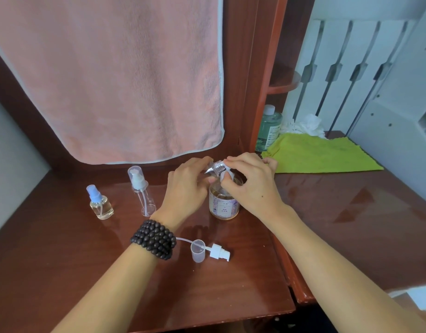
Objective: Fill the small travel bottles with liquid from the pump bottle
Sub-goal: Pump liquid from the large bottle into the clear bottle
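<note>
Loose pump head [218,253]: nearest you, lying on its side on the wooden table [87,272], its thin tube running left through a small clear cap [198,250] toward your beaded bracelet [154,239].
Your left hand [186,188]: fingers curled round a small clear travel bottle [215,167], held tilted with its threaded neck pointing right, just above the pump bottle.
Your right hand [249,182]: fingertips pinched at the white pump top [225,176] of the pump bottle, touching the travel bottle's neck.
Pump bottle [223,203]: upright on the table under both your hands, amber liquid inside; its pale floral label carries small print, too blurred for you to read.
Tall travel bottle [142,191]: upright left of your hands, clear, capped white pump.
Short spray bottle [100,203]: further left, pale liquid inside, blue sprayer.
Green cloth [327,155]: flat on the surface to the far right.
Green bottle [268,128]: behind it, white cap; the label text is illegible.
Pink towel [111,80]: hanging at the back.
</note>
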Demonstrator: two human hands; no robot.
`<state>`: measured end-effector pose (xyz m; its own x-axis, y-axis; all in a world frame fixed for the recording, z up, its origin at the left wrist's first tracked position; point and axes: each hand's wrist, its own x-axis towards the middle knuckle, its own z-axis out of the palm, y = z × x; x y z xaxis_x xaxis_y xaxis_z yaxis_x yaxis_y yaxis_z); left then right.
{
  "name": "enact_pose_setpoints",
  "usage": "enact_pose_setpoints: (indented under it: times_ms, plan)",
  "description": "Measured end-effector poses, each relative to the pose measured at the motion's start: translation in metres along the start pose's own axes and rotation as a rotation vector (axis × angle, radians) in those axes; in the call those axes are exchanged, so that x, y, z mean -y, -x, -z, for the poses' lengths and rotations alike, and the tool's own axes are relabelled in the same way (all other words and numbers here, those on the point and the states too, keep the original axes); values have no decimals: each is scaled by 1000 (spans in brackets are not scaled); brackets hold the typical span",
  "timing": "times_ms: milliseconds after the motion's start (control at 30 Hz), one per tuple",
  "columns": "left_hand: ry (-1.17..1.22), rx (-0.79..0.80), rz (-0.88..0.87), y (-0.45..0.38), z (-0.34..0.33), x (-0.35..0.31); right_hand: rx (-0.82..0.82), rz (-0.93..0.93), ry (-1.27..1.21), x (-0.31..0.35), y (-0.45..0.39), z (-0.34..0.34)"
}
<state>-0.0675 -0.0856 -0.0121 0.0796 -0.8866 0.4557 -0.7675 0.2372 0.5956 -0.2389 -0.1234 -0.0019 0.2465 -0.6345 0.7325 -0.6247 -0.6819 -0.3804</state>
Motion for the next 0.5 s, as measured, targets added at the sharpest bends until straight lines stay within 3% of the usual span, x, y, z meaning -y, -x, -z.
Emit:
enact_pose_setpoints:
  times_ms: [500]
  plan:
    - [-8, 1, 9, 5, -7, 2, 10, -5, 7, -3, 0, -3]
